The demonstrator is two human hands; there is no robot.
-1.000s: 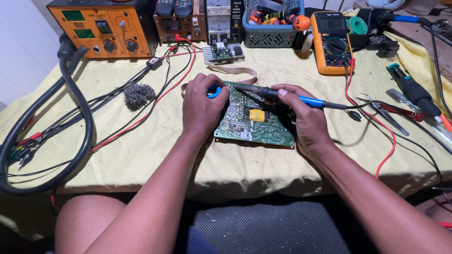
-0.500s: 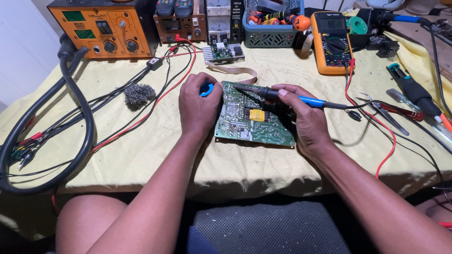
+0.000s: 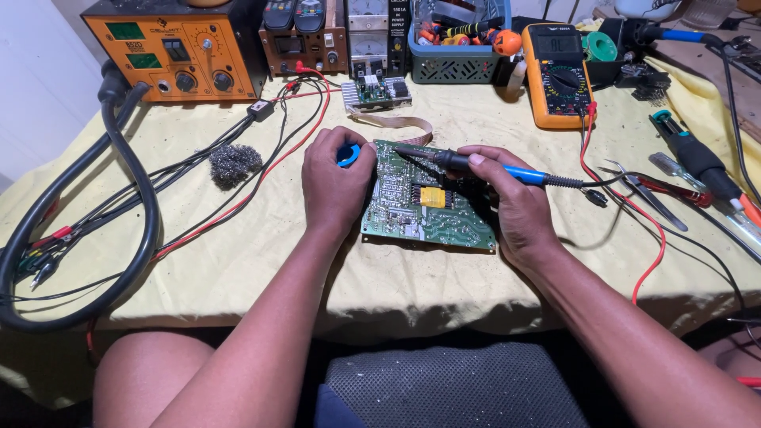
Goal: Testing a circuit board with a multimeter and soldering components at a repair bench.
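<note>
- Green circuit board (image 3: 428,208) lay flat on the yellow cloth (image 3: 261,238), at the middle of the table, between the two hands.
- Bore a small yellow part (image 3: 433,196) near its centre.
- Right hand (image 3: 511,202) rested on the board's right half, fingers closed round a soldering iron (image 3: 476,164) with a blue grip.
- Iron lay nearly level, tip pointing left and down at the board's upper left area; whether touching the board, could not be told.
- Left hand (image 3: 333,186) sat at the board's left edge, fingers curled round a small blue reel (image 3: 347,154), mostly hidden behind the thumb.
- Hands kept apart, with the board's left half showing between them.
- Tan ribbon cable (image 3: 395,122) lay just beyond the board's far edge.
- Wad of steel wool (image 3: 235,164) sat to the left, among red and black leads (image 3: 198,194).
- Thick black hose (image 3: 135,230) looped over the table's left side.
- Orange station (image 3: 174,49) stood at the far left corner.
- Orange multimeter (image 3: 559,75) lay at the far right of centre, its red lead trailing toward the near edge.
- Tweezers (image 3: 644,190) and a screwdriver (image 3: 701,166) lay to the right, well apart from the board.
</note>
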